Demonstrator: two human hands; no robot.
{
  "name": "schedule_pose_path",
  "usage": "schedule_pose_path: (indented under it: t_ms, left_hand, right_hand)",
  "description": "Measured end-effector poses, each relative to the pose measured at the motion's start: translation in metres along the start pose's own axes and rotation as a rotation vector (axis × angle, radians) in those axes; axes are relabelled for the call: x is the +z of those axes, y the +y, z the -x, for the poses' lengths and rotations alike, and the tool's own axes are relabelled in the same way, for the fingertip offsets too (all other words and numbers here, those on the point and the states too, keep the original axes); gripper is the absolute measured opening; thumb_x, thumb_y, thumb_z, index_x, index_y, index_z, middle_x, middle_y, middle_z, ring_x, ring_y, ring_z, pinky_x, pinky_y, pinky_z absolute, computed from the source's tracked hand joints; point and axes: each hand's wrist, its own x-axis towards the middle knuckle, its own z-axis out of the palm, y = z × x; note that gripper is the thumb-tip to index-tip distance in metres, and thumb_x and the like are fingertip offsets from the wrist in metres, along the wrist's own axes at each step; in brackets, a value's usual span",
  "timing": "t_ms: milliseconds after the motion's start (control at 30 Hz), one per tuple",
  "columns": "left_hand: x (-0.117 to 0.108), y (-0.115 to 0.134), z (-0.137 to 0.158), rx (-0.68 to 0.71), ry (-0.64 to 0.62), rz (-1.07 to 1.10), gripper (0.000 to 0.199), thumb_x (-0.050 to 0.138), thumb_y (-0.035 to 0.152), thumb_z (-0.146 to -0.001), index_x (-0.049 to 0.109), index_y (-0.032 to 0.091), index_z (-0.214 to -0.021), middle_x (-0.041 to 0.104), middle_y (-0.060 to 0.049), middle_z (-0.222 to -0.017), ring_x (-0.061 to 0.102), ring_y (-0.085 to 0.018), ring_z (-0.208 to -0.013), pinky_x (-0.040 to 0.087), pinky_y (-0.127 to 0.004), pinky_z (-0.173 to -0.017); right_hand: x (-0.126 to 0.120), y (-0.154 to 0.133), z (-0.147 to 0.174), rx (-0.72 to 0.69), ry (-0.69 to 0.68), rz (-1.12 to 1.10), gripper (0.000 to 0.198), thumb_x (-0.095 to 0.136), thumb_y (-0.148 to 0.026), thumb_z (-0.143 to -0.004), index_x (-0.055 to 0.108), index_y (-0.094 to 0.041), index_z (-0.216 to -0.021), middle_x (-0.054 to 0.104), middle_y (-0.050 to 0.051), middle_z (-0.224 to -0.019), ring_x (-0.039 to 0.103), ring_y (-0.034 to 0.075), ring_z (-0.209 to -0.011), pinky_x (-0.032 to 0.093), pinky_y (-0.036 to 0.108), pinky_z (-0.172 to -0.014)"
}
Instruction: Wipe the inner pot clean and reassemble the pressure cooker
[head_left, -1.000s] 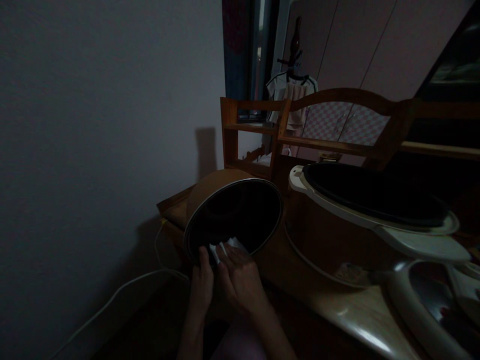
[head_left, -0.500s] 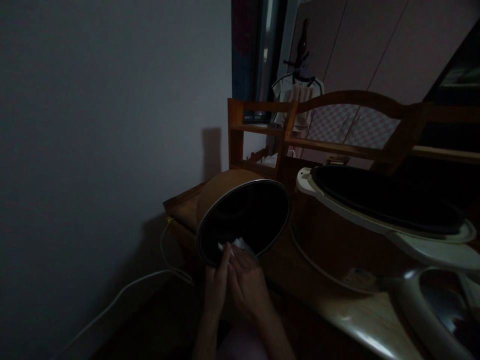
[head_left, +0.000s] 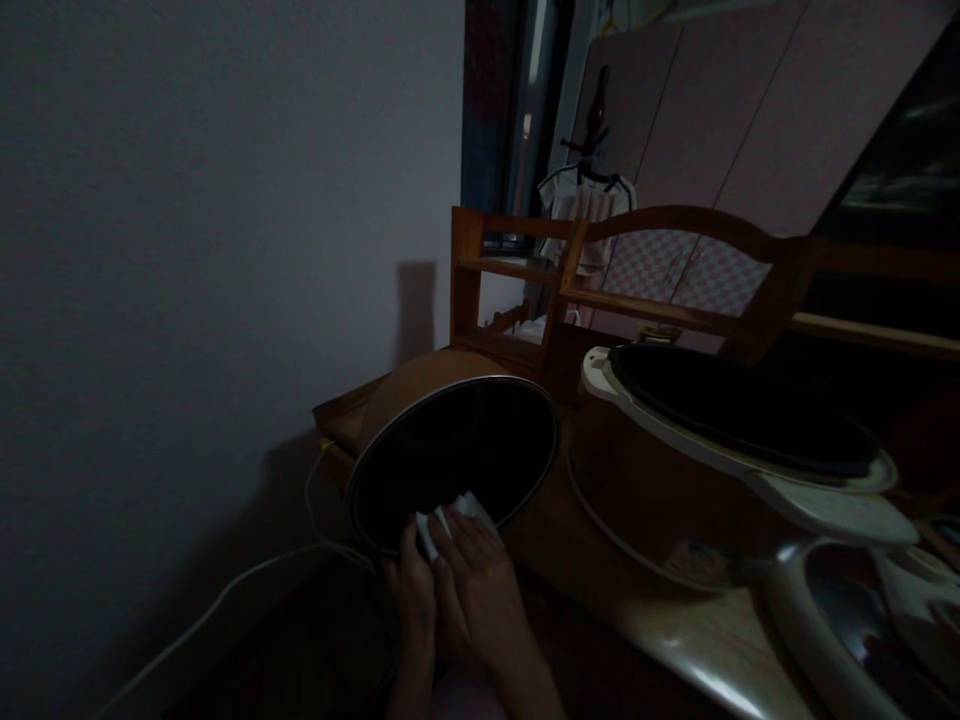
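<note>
A rice cooker's inner pot (head_left: 431,378), gold-brown outside and dark inside, lies tilted on the desk with its mouth facing me. My left hand (head_left: 414,590) is closed at the pot's lower rim, thumb up; its other fingers are mostly hidden. Beside it, my right hand (head_left: 478,575) presses a folded white tissue (head_left: 474,507) at the lower edge of the mouth, fingers together over it. Dim light hides detail inside the pot.
The rice cooker body (head_left: 660,510) with its pale rim stands to the right. A rounded lid-like part (head_left: 795,600) sits at lower right. A wooden shelf (head_left: 469,270) rises behind, and a white cable (head_left: 225,590) hangs along the wall (head_left: 225,250).
The view has shifted slightly. My hands have moved a little apart, and my right hand now lies flatter over the tissue. The pot's mouth appears lower and further left.
</note>
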Motion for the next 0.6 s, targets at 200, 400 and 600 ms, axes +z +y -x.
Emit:
schedule_pose_path:
  t_ms: [200, 400, 600]
  left_hand:
    - [-0.011, 0.023, 0.006, -0.134, -0.013, 0.091, 0.042, 0.055, 0.054, -0.079, 0.070, 0.016, -0.086, 0.067, -0.005, -0.068, 0.063, -0.026, -0.077, 0.049, -0.041, -0.083]
    - [-0.018, 0.048, 0.006, 0.083, 0.031, 0.135, 0.045, 0.060, 0.050, -0.080, 0.070, 0.015, -0.107, 0.072, -0.011, -0.109, 0.063, -0.030, -0.106, 0.043, -0.042, -0.100]
    - [-0.017, 0.060, 0.008, 0.218, -0.021, 0.143, 0.051, 0.058, 0.047, -0.088, 0.060, 0.020, -0.132, 0.059, -0.011, -0.139, 0.049, -0.026, -0.133, 0.031, -0.037, -0.115]
  right_hand:
    - [0.001, -0.008, 0.002, -0.007, -0.012, -0.071, 0.050, 0.033, -0.018, -0.101, 0.040, -0.020, -0.151, 0.044, 0.006, -0.151, 0.041, 0.020, -0.139, 0.036, 0.045, -0.118]
    - [0.001, -0.012, 0.005, -0.023, 0.002, -0.100, 0.051, 0.035, -0.020, -0.102, 0.037, -0.020, -0.152, 0.042, 0.004, -0.152, 0.040, 0.019, -0.139, 0.038, 0.043, -0.117]
    - [-0.005, -0.001, 0.004, 0.020, -0.004, -0.021, 0.048, 0.035, -0.021, -0.102, 0.044, -0.017, -0.149, 0.045, 0.009, -0.149, 0.042, 0.022, -0.138, 0.038, 0.047, -0.117]
